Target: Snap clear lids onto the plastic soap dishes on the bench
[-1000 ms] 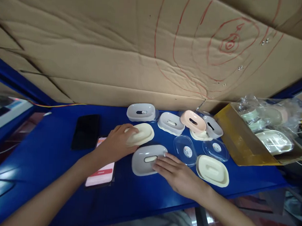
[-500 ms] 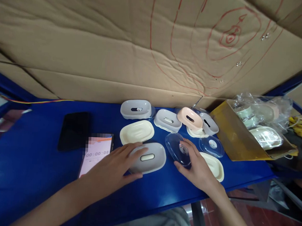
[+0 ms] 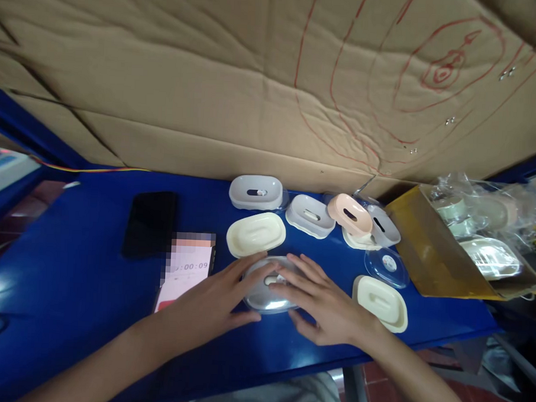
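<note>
A grey soap dish with a clear plastic lid [image 3: 272, 305] over it sits on the table between my hands. My left hand [image 3: 222, 288] curves round the dish's left side, thumb at the near edge and fingers over the far edge. From the right, my right hand [image 3: 323, 298] grips the lid, its fingers spread across the top and its thumb low at the rim. Whether the lid sits fully down cannot be seen. Behind them lies a cream soap dish part [image 3: 256, 235]; another cream tray [image 3: 381, 304] is to the right of my right hand.
Grey dishes [image 3: 256, 192] and a peach dish [image 3: 350, 214] stand along the back, with a loose clear lid [image 3: 386, 267] nearby. A cardboard box [image 3: 408, 242] of wrapped parts is at right. A timer phone [image 3: 187, 274] and a black device [image 3: 150, 222] lie left on the blue table [image 3: 79, 264].
My right hand has brought the clear lid leftward from beside the grey soap dish onto it. My left hand stays at the dish. The view has shifted slightly.
</note>
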Demonstrator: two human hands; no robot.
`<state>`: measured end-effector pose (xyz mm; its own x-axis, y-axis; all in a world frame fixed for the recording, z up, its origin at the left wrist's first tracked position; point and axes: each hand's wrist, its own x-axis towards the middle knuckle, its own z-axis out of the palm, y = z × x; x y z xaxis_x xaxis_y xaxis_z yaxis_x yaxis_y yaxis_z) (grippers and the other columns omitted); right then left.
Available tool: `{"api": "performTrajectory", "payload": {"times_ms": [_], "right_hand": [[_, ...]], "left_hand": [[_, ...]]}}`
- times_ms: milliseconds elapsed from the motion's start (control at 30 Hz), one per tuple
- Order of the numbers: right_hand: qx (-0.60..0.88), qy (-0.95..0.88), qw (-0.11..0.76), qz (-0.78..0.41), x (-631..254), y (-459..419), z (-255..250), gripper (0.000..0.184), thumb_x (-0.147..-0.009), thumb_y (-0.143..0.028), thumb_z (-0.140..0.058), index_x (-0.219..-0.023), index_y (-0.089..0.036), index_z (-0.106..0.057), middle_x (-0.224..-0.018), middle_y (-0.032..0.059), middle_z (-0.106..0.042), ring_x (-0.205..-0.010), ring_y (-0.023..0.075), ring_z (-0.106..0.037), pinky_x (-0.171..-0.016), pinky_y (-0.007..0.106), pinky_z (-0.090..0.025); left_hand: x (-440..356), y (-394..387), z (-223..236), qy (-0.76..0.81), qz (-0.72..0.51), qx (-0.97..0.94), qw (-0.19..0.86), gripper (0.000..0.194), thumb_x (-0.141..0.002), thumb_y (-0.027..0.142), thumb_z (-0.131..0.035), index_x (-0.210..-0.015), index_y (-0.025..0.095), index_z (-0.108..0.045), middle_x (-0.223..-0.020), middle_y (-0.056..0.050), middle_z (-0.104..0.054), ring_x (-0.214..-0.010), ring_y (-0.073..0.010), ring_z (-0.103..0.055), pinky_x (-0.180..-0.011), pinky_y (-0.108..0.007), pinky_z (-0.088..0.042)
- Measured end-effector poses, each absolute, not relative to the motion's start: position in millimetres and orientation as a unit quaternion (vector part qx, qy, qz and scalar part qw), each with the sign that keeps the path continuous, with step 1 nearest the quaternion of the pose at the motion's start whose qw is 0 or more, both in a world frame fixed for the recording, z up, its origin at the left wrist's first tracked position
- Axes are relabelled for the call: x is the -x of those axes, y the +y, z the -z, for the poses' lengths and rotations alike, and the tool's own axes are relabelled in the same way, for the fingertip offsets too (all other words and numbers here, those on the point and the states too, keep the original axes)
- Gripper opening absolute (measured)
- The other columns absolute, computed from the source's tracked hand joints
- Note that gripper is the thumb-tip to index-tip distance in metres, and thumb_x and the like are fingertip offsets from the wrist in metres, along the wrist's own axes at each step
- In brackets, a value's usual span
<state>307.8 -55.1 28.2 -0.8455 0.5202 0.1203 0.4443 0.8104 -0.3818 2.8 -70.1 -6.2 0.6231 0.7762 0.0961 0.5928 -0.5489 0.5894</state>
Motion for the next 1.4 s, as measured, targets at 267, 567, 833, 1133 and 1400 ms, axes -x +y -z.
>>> {"api": "performTrajectory", "payload": {"times_ms": [267, 567, 833, 1133, 1400], "right_hand": [[0.255, -0.952, 0.131, -0.107, -302.7, -53.8, -15.2, 0.058, -0.099, -0.026, -0.064, -0.157, -0.023, -0.061, -0.175, 0.0103, -0.051, -0.17, 0.0337, -0.032, -0.132, 0.061, -0.043], [0.218, -0.968, 0.122, -0.033, -295.1, -55.8, -11.8, 0.059, -0.101, -0.032, -0.065, -0.16, -0.023, -0.059, -0.17, 0.0129, -0.056, -0.16, 0.0393, -0.045, -0.127, 0.066, -0.048], [0.198, -0.973, 0.118, -0.017, -293.5, -51.4, -7.3, 0.058, -0.104, -0.036, -0.065, -0.16, -0.024, -0.059, -0.169, 0.0141, -0.057, -0.16, 0.0378, -0.046, -0.128, 0.066, -0.047], [0.209, -0.971, 0.103, -0.059, -295.7, -47.2, -17.4, 0.058, -0.111, -0.044, -0.068, -0.164, -0.027, -0.056, -0.172, 0.0117, -0.055, -0.164, 0.0356, -0.04, -0.13, 0.064, -0.046], [0.215, -0.97, 0.113, -0.022, -297.9, -50.7, 3.4, 0.062, -0.109, -0.053, -0.069, -0.165, -0.03, -0.056, -0.174, 0.0121, -0.052, -0.165, 0.0371, -0.038, -0.132, 0.068, -0.039]], "left_hand": [[-5.5, -69.7, -0.4, 0.419, -0.174, -0.848, 0.276, 0.105, -0.092, 0.039, -0.09, -0.176, 0.042, -0.027, -0.178, -0.014, -0.045, -0.155, -0.0398, -0.057, -0.124, -0.06, -0.054], [-2.0, -69.8, -15.7, 0.425, -0.174, -0.809, 0.368, 0.093, -0.087, 0.022, -0.087, -0.165, 0.039, -0.039, -0.173, -0.012, -0.048, -0.151, -0.0346, -0.061, -0.125, -0.052, -0.053], [-0.2, -66.4, -18.1, 0.421, -0.169, -0.79, 0.412, 0.096, -0.087, 0.024, -0.09, -0.166, 0.037, -0.037, -0.174, -0.013, -0.048, -0.152, -0.035, -0.06, -0.125, -0.053, -0.052], [1.4, -62.2, -5.1, 0.384, -0.206, -0.796, 0.42, 0.1, -0.09, 0.029, -0.089, -0.171, 0.039, -0.033, -0.178, -0.013, -0.045, -0.154, -0.035, -0.058, -0.124, -0.053, -0.052], [0.4, -66.7, -3.3, 0.393, -0.187, -0.818, 0.375, 0.099, -0.094, 0.032, -0.085, -0.175, 0.035, -0.028, -0.18, -0.016, -0.039, -0.16, -0.0362, -0.051, -0.128, -0.053, -0.05]]}}
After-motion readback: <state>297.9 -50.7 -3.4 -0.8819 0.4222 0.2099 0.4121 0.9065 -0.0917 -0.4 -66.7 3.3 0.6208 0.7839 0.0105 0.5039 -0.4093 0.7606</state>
